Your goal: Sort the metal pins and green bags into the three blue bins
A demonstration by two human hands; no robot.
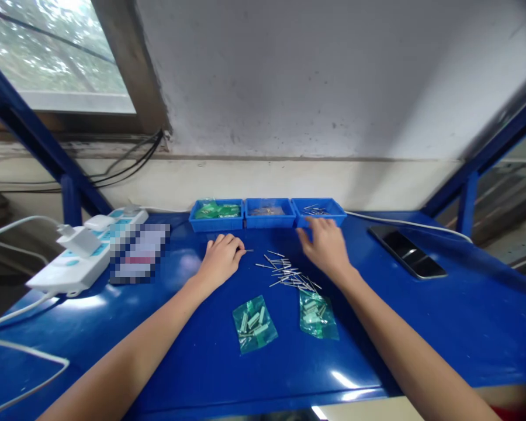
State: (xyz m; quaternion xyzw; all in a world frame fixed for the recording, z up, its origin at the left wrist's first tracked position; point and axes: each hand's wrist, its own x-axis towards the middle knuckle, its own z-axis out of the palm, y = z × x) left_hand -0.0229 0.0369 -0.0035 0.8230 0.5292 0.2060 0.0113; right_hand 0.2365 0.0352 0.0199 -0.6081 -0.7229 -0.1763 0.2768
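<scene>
My left hand rests low over the blue table, left of a loose pile. Its thumb and fingers pinch a thin metal blind rivet whose end points right. More blind rivets lie scattered in the middle, between my hands. My right hand is at the front edge of the right blue bin, slightly blurred, thumb spread from the fingers. Nothing shows in it. Thin metal pieces lie in that bin. Nearer me are a left green bag and a right green bag, both with small pale cylindrical pieces.
The left blue bin holds green bags; the middle blue bin holds a clear bag. A white power strip with plugs and a pixelated phone-like object are at left. A dark phone lies at right.
</scene>
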